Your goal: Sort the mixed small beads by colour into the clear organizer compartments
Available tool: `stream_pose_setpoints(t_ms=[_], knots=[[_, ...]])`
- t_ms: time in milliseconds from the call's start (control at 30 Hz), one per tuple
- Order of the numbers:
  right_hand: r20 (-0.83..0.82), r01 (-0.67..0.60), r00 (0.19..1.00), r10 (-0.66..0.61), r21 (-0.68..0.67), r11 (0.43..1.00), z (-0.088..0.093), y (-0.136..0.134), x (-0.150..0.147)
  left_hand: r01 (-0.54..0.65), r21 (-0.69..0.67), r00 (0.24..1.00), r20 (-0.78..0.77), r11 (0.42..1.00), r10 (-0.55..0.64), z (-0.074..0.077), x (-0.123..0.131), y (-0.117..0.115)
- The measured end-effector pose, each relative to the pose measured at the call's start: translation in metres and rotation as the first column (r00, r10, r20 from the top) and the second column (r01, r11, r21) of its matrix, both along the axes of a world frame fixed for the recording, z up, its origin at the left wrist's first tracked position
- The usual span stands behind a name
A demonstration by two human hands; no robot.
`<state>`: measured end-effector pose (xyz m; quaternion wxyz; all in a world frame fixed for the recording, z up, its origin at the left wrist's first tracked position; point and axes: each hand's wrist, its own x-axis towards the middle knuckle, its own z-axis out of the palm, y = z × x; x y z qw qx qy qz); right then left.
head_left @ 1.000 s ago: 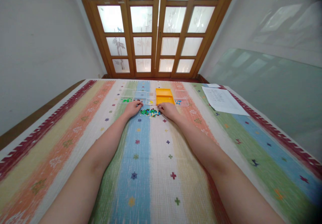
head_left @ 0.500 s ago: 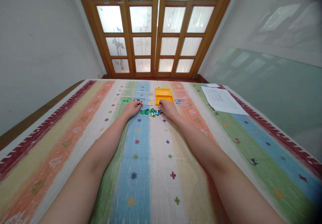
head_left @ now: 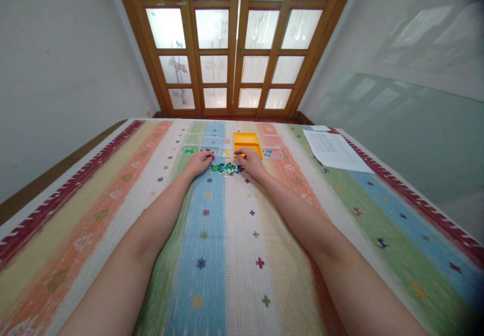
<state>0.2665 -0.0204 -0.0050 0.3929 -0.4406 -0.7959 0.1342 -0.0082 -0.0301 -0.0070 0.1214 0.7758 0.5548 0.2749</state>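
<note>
A loose pile of small coloured pieces (head_left: 227, 169), mostly green, blue, dark red and pale yellow, lies on the striped cloth between my hands. At its left edge my left hand (head_left: 199, 163) rests with curled fingers; what they hold, if anything, is too small to see. My right hand (head_left: 251, 162) hovers at the pile's upper right, thumb and forefinger apart, fingertips close to some yellow pieces (head_left: 227, 153) in a clear tray. Behind the left hand, green pieces (head_left: 189, 150) and dark red ones lie in clear compartments. The right hand partly covers an open yellow box (head_left: 246, 138).
To the right of the yellow box, blue pieces (head_left: 267, 153) lie in another clear tray. A printed paper sheet (head_left: 335, 149) lies farther right on the tablecloth (head_left: 234, 255). Wooden glazed doors (head_left: 234, 54) stand beyond the table's far edge.
My right hand has shifted slightly left, its fingertips moving from the yellow box's front towards the yellow pieces, and its fingers have spread. My left hand has hardly moved.
</note>
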Motion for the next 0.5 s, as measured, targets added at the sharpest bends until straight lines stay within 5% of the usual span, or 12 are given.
stream_pose_setpoints(t_ms=[200, 500], knots=[[0.052, -0.075, 0.996, 0.069, 0.122, 0.990, -0.0029, 0.0006, -0.0051, -0.024, -0.014, 1.000, -0.009, 1.000, 0.024, 0.0019, 0.0017, -0.0014], [0.082, -0.099, 0.993, 0.091, 0.101, 0.990, -0.0084, 0.0031, -0.0030, -0.002, -0.015, 1.000, 0.018, 1.000, 0.003, 0.0010, 0.0002, -0.0006]])
